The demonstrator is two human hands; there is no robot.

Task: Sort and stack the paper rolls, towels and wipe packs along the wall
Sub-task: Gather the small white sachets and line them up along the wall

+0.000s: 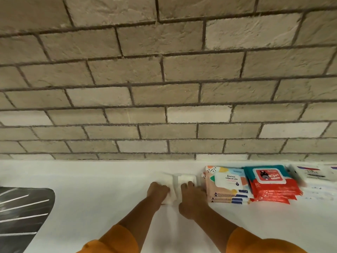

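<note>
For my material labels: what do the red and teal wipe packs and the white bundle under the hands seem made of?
Red and teal wipe packs: glossy printed plastic film, judging by sheen. White bundle, held by left hand and right hand: matte, probably soft paper or cloth; blur leaves it open.

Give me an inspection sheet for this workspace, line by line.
Surface: white counter, running along the wall.
Job's things: white pack near the wall; to its right a stack of pastel wipe packs, then a stack of red wipe packs, then blurred white packs by the right edge.
Clutter: dark striped object at the left edge; cannot tell what it is.
Hands: left hand and right hand both hold the white pack.
Cables: nothing seen.
Surroundings: brick wall behind the counter; orange sleeves at the bottom.
</note>
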